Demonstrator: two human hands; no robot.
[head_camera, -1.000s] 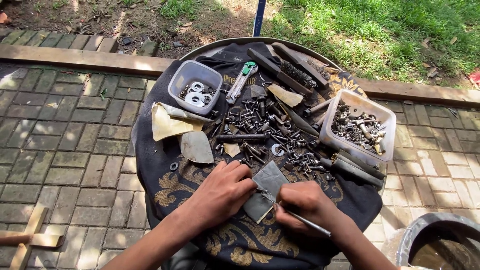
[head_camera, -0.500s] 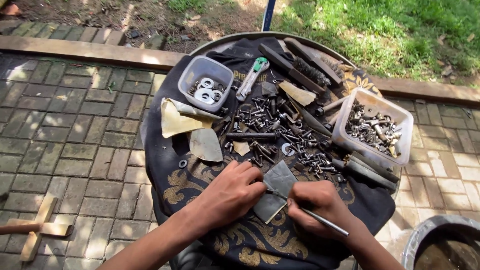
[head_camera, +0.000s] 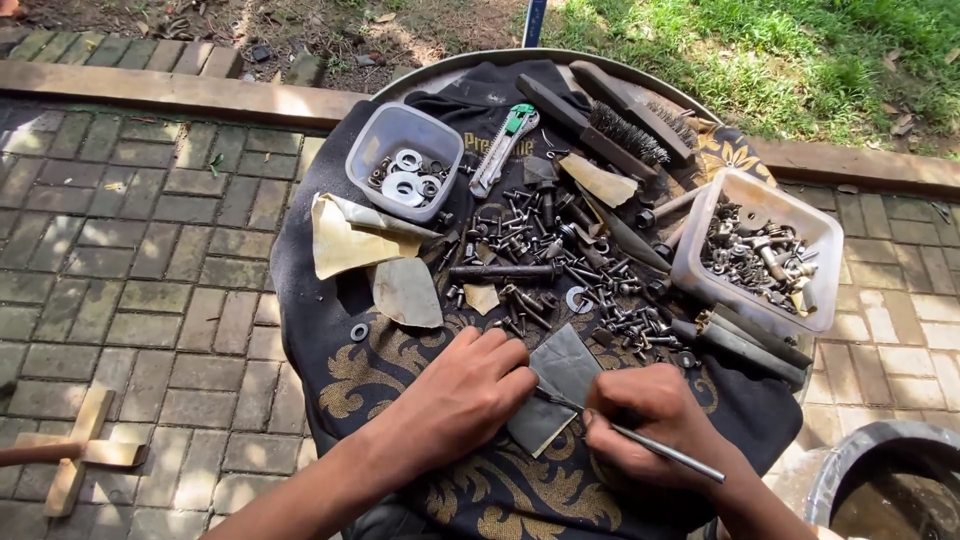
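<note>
My left hand (head_camera: 462, 392) presses its fingers on a grey sheet of sandpaper (head_camera: 556, 385) lying on a dark patterned cloth (head_camera: 400, 490). My right hand (head_camera: 655, 420) grips a thin metal rod (head_camera: 655, 448), whose tip lies on the sandpaper near my left fingertips. Just beyond my hands a pile of dark bolts, screws and washers (head_camera: 560, 270) is spread over the cloth.
A round tray (head_camera: 600, 62) bears the cloth. On it stand a clear tub of washers (head_camera: 403, 160), a tub of mixed hardware (head_camera: 757, 250), a wire brush (head_camera: 630, 125), a green-handled cutter (head_camera: 503, 148) and sandpaper scraps (head_camera: 350, 240). Brick paving lies left, a wooden mallet (head_camera: 70, 455) at bottom left, a dark pot (head_camera: 890, 485) at bottom right.
The view has shifted slightly. My right hand has drawn the rod a little across the sandpaper while my left hand keeps the sheet pinned.
</note>
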